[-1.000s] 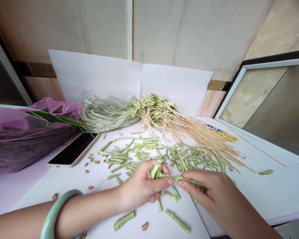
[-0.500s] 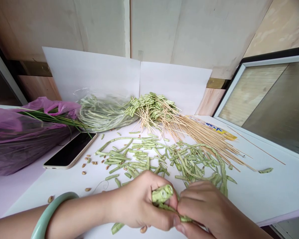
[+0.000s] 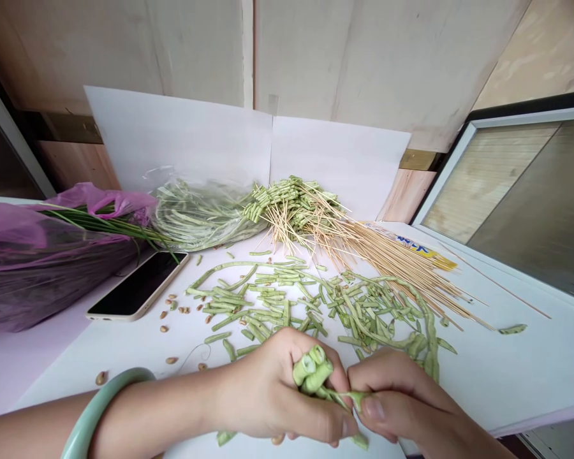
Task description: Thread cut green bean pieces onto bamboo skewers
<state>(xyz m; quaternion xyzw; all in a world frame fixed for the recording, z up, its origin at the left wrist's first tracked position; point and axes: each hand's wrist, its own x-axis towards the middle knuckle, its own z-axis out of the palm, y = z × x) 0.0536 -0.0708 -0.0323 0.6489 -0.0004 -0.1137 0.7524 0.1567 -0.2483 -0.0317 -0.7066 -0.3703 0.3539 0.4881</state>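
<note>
Three bean pieces (image 3: 313,370) showed their ends in a bunch in the left hand (image 3: 277,386), which gripped them between thumb and curled fingers, just left of the right hand (image 3: 404,401). The right hand pinched one green strip (image 3: 355,400) that ran to the bunch between the two hands. One bracelet (image 3: 95,411) circled the left forearm. Just beyond both hands lay loose cut pieces (image 3: 268,296), too many to count, and near the left arm lay several scattered seeds (image 3: 171,360). Farther left of the left hand were one phone (image 3: 136,287) and one purple bag (image 3: 52,280). Well beyond the hands sat one clear bag (image 3: 191,220) of long beans, and beside it one heap (image 3: 291,201) of beans on many sticks (image 3: 397,268). One lone stick (image 3: 500,282) and one bean piece (image 3: 513,329) lay beyond the right hand, to its right. Behind everything on the table (image 3: 483,376) stood two white sheets (image 3: 182,137).
</note>
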